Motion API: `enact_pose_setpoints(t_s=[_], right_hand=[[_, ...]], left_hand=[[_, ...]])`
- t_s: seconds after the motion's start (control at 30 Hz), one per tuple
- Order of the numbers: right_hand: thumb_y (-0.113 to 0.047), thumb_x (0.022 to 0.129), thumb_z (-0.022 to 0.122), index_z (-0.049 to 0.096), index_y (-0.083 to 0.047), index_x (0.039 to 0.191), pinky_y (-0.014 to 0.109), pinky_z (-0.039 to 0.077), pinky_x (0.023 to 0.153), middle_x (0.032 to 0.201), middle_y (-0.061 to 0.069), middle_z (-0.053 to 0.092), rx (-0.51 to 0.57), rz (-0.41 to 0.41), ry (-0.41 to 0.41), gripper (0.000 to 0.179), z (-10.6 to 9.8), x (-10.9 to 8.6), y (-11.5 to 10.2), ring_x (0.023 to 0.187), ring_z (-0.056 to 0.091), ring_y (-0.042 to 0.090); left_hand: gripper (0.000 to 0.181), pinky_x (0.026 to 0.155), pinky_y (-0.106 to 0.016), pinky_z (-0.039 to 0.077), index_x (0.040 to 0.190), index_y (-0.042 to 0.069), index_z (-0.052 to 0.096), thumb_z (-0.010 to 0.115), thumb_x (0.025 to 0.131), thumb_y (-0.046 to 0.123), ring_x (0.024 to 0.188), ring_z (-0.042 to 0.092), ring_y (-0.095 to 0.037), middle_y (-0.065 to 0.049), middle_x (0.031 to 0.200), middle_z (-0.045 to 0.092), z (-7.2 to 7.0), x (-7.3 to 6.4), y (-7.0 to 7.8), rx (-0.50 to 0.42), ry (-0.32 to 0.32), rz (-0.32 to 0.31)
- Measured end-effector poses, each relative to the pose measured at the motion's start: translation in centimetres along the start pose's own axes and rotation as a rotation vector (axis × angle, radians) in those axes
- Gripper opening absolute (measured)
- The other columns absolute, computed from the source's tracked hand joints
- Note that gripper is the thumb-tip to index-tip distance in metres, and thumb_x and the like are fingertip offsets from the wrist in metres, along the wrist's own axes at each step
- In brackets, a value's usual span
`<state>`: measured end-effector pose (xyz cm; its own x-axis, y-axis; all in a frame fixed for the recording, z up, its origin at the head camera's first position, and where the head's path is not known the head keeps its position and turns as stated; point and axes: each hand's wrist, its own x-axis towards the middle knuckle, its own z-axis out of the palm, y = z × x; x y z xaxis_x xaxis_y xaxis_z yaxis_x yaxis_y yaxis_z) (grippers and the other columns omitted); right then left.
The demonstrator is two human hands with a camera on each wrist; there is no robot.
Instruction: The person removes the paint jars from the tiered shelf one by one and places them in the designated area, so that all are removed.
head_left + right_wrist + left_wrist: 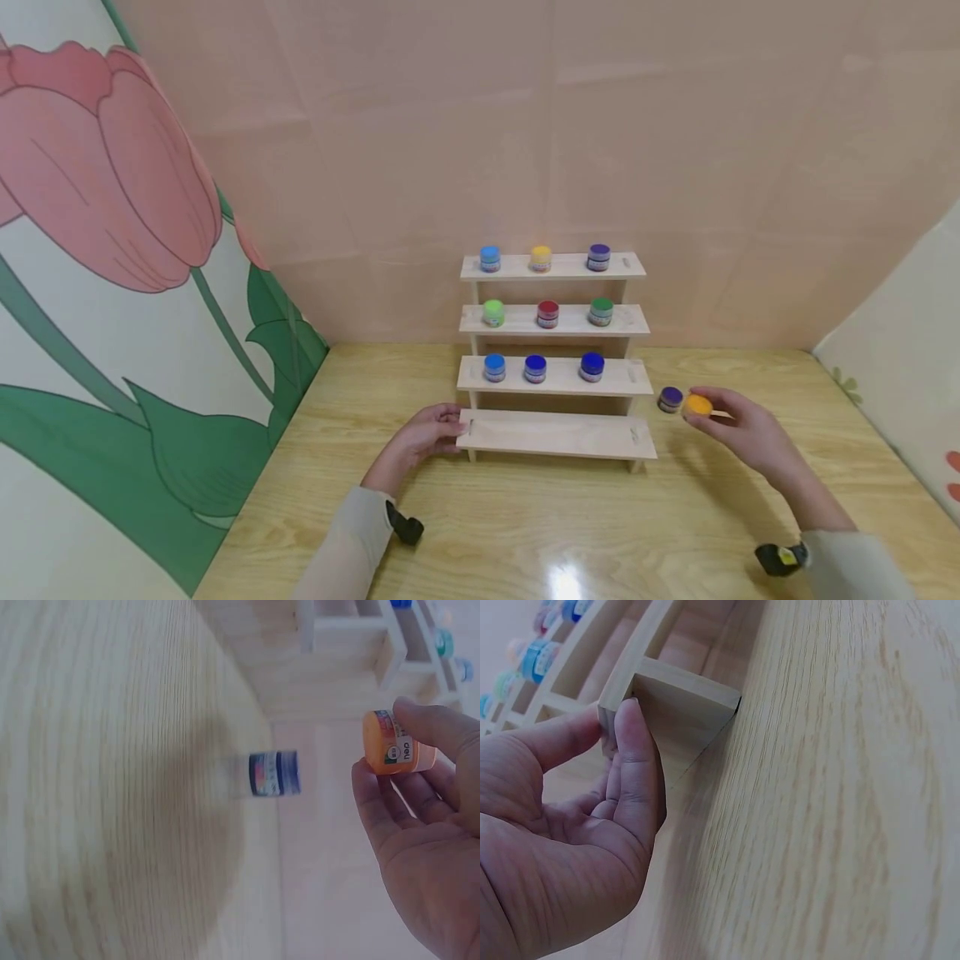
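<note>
A tulip wall flanks the surface. Left hand grips one rack of nine jars; right hand holds one orange jar.

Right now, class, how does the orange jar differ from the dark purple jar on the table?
The orange jar is bright, while the purple jar is dark. The right hand grips the orange jar; no hand touches the purple jar. The orange jar is raised off the table, whereas the purple jar stands on it. Both are round, labelled jars.
</note>
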<state>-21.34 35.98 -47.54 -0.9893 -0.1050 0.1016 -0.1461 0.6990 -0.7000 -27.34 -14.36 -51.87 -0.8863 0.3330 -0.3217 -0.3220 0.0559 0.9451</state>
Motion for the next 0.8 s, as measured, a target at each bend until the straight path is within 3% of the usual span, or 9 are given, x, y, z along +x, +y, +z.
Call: enact_pose_setpoints(t_s=[0.13, 0.23, 0.33, 0.43, 0.57, 0.67, 0.8], right_hand=[[-0.046, 0.1, 0.061, 0.044, -0.002, 0.15, 0.049, 0.058, 0.087, 0.144, 0.03, 0.048, 0.002, 0.038, -0.016, 0.068, -0.4, 0.7, 0.8, 0.122, 0.054, 0.053], [-0.047, 0.1, 0.061, 0.043, -0.002, 0.15, 0.035, 0.059, 0.083, 0.145, 0.031, 0.047, 0.012, 0.047, -0.019, 0.069, -0.5, 1.2, 1.5, 0.123, 0.053, 0.053], [-0.046, 0.1, 0.062, 0.044, -0.002, 0.15, 0.018, 0.051, 0.079, 0.145, 0.031, 0.047, 0.021, 0.044, -0.017, 0.069, -0.7, 1.8, 2.4, 0.124, 0.052, 0.052], [-0.046, 0.1, 0.062, 0.043, -0.001, 0.151, 0.014, 0.047, 0.077, 0.145, 0.031, 0.048, 0.023, 0.054, -0.019, 0.07, -0.7, 2.3, 3.2, 0.125, 0.051, 0.052], [-0.049, 0.099, 0.061, 0.042, -0.001, 0.151, 0.034, 0.054, 0.086, 0.147, 0.032, 0.046, 0.021, 0.091, -0.032, 0.073, -0.6, 3.0, 4.0, 0.126, 0.049, 0.052], [-0.051, 0.099, 0.06, 0.04, -0.001, 0.152, 0.056, 0.051, 0.094, 0.149, 0.033, 0.042, 0.038, 0.114, -0.039, 0.076, -0.5, 3.5, 4.5, 0.128, 0.046, 0.053], [-0.054, 0.098, 0.06, 0.038, 0.0, 0.153, 0.065, 0.044, 0.098, 0.151, 0.034, 0.038, 0.064, 0.141, -0.049, 0.079, -0.3, 4.0, 5.3, 0.13, 0.042, 0.055]], left_hand=[[0.051, 0.068, -0.026, 0.058, 0.143, -0.007, 0.047, 0.065, 0.096, 0.002, 0.09, 0.064, -0.017, -0.008, 0.111, 0.06, -0.1, 0.0, 0.0, -0.001, -0.008, 0.007], [0.052, 0.069, -0.026, 0.058, 0.143, -0.007, 0.047, 0.065, 0.096, 0.003, 0.09, 0.064, -0.017, -0.008, 0.111, 0.06, -0.1, 0.0, 0.0, 0.0, -0.01, 0.008], [0.051, 0.069, -0.026, 0.058, 0.143, -0.007, 0.048, 0.066, 0.096, 0.003, 0.09, 0.064, -0.017, -0.008, 0.109, 0.06, -0.1, 0.0, 0.0, -0.001, -0.004, 0.007], [0.05, 0.068, -0.026, 0.058, 0.142, -0.006, 0.049, 0.066, 0.095, 0.002, 0.089, 0.064, -0.018, -0.007, 0.108, 0.06, -0.1, 0.0, 0.0, -0.004, 0.003, 0.005], [0.049, 0.068, -0.026, 0.058, 0.141, -0.005, 0.05, 0.066, 0.096, 0.003, 0.089, 0.064, -0.018, -0.007, 0.108, 0.059, 0.0, 0.0, -0.1, -0.001, 0.009, 0.004], [0.048, 0.069, -0.026, 0.058, 0.142, -0.005, 0.05, 0.066, 0.097, 0.003, 0.09, 0.064, -0.017, -0.008, 0.11, 0.06, 0.0, 0.0, -0.1, -0.002, 0.012, 0.001], [0.049, 0.069, -0.025, 0.058, 0.142, -0.006, 0.049, 0.064, 0.097, 0.003, 0.089, 0.064, -0.017, -0.009, 0.112, 0.059, 0.0, -0.2, -0.1, -0.007, 0.007, 0.005]])
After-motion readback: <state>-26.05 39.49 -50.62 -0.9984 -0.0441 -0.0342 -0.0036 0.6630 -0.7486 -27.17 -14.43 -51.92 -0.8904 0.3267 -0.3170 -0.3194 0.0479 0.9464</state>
